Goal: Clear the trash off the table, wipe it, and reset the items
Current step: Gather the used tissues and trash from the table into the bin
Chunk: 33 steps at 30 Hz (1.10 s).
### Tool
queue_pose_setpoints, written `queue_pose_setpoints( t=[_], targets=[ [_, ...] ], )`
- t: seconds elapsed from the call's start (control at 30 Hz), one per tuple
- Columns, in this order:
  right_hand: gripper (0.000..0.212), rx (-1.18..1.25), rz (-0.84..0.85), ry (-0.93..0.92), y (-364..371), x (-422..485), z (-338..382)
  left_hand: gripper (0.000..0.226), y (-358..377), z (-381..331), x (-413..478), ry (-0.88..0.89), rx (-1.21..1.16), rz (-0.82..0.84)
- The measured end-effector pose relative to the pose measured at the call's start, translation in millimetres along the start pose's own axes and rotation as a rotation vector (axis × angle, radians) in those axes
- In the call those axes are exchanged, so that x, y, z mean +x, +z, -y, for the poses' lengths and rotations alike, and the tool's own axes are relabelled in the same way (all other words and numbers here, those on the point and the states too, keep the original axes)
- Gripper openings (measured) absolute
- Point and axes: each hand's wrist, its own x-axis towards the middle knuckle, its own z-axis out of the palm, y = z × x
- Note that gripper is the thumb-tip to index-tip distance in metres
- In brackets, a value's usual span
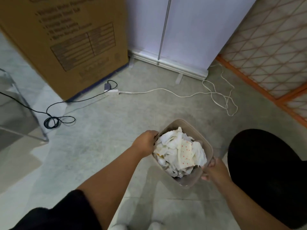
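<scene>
A beige trash bin [209, 147] sits low over the grey floor, filled with crumpled white paper [179, 151], one piece dotted in red. My left hand [146, 142] grips the bin's left rim, fingers curled over the edge. At the near right corner my right hand [213, 170] grips the rim too. The table is out of view.
A large cardboard box [69, 39] stands at the back left. A black cable [53, 120] and a white extension cord [216, 97] trail across the floor. A round black seat [269, 171] is at the right, a clear stand [25, 123] at the left, an orange-framed screen [274, 55] at the far right.
</scene>
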Motion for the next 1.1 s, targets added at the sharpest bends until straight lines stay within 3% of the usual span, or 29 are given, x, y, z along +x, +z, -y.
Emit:
queue_pose_setpoints(
  t=[0.23, 0.37, 0.73, 0.93, 1.1],
  targets=[
    [0.037, 0.032, 0.007, 0.045, 14.0, 49.2, -28.3, 0.013, 48.4, 28.8, 30.5, 0.025, -0.008, -0.018],
    [0.04, 0.054, 0.013, 0.022, 21.5, 62.1, -36.5, 0.024, 55.4, 35.3, 38.1, 0.02, -0.01, -0.02],
    [0.056, -0.057, -0.002, -0.055, 36.9, 76.7, -34.3, 0.039, 59.3, 41.9, 53.4, -0.135, 0.072, 0.005],
    [0.041, -0.252, -0.22, -0.032, 41.9, 29.9, -19.5, 0.043, 39.5, 0.7, 15.8, -0.176, 0.249, 0.037],
    [0.035, -0.28, -0.157, -0.133, 41.3, -45.1, 32.8, 0.04, -18.0, -49.5, -32.7, -0.141, 0.203, 0.019]
  ],
)
